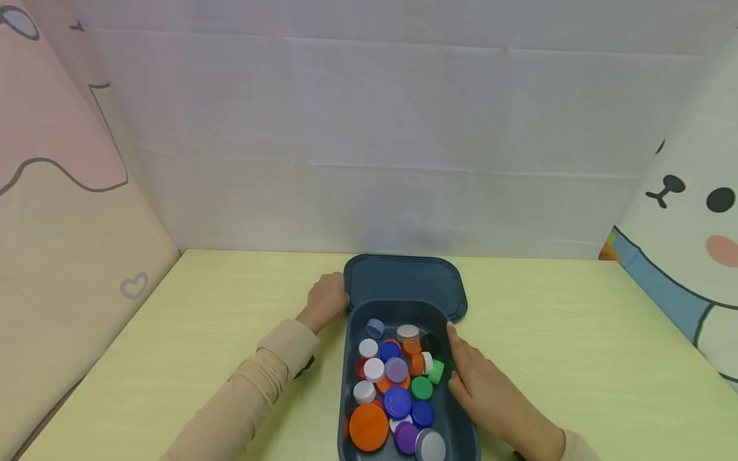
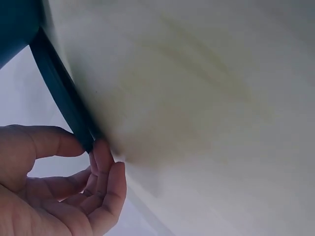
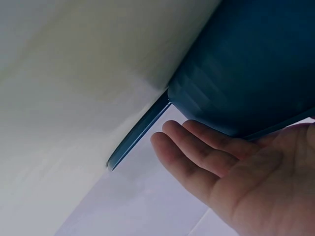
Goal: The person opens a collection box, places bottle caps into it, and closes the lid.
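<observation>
A dark blue-green container (image 1: pixel 455 416) stands on the table, holding several bottle caps, among them a large orange cap (image 1: pixel 369 428), a blue cap (image 1: pixel 398 402), a green cap (image 1: pixel 422 388) and a purple cap (image 1: pixel 406 438). Behind it lies its matching lid (image 1: pixel 403 278), flat on the table. My left hand (image 1: pixel 327 299) pinches the lid's left edge between thumb and fingers, as the left wrist view shows with the lid edge (image 2: pixel 64 98). Along the container's right rim rests my right hand (image 1: pixel 490 390), fingers straight; the right wrist view has these fingers (image 3: pixel 197 157) beside the container wall (image 3: pixel 246 73).
The pale yellow table (image 1: pixel 576 346) extends to both sides. A white cloth wall (image 1: pixel 403 128) rises behind it, with printed panels at the left (image 1: pixel 75 256) and right (image 1: pixel 680 269).
</observation>
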Demonstrator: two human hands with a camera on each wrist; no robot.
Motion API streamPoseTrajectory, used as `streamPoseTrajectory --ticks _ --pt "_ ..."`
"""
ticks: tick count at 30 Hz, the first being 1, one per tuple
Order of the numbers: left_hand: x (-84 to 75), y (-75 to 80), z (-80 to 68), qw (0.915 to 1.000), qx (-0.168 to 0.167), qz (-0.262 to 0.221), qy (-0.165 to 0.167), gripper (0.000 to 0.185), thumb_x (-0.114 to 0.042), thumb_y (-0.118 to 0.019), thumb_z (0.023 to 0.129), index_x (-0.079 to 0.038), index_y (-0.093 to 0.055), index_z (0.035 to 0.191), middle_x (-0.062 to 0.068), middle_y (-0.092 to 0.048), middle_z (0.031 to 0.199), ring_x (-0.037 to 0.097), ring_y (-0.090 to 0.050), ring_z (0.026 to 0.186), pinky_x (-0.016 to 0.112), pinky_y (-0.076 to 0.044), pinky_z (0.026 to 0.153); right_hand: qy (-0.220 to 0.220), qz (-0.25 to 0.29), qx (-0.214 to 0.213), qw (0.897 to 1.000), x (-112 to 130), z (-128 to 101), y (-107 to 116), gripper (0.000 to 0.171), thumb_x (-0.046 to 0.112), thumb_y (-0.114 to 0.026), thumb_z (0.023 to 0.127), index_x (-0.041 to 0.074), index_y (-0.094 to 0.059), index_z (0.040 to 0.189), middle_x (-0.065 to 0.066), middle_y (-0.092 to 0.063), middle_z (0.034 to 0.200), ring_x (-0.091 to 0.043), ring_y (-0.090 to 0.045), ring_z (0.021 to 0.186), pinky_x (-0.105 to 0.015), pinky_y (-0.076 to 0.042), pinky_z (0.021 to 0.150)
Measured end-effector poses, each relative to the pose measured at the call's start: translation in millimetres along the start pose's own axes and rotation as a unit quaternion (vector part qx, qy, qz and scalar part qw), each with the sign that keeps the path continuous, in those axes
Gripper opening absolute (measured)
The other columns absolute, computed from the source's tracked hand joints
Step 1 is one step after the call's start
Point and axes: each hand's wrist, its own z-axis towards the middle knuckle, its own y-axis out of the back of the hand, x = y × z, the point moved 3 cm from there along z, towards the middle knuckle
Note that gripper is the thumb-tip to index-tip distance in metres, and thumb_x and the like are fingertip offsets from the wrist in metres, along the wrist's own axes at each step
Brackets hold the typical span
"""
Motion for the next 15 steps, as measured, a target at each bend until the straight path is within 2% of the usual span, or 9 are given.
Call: streamPoseTrajectory --ticks 9,15 --pt "1.0 7.7 -0.9 0.9994 -0.001 -0.035 -0.004 0.007 -0.002 -0.050 0.076 -0.002 -0.054 0.071 0.009 -0.051 0.071 0.021 -0.047 0.056 0.027 -0.035 0.042 0.000 -0.014 -0.003 1.000 -0.2 0.4 2.3 0.065 0.016 -0.046 0.091 0.004 -0.014 0.146 -0.020 -0.039 0.140 -0.033 -0.044 0.124 -0.050 -0.040 0.098" --pt "-1.0 15.9 0.5 0.9989 -0.007 -0.047 -0.006 0.009 -0.003 -0.050 0.076 -0.004 -0.050 0.067 0.008 -0.047 0.068 0.020 -0.046 0.054 0.026 -0.034 0.042 0.038 -0.055 -0.059 0.996 -0.4 0.0 3.8 0.063 0.013 -0.052 0.086 -0.001 -0.027 0.142 -0.019 -0.047 0.135 -0.032 -0.051 0.116 -0.048 -0.045 0.092"
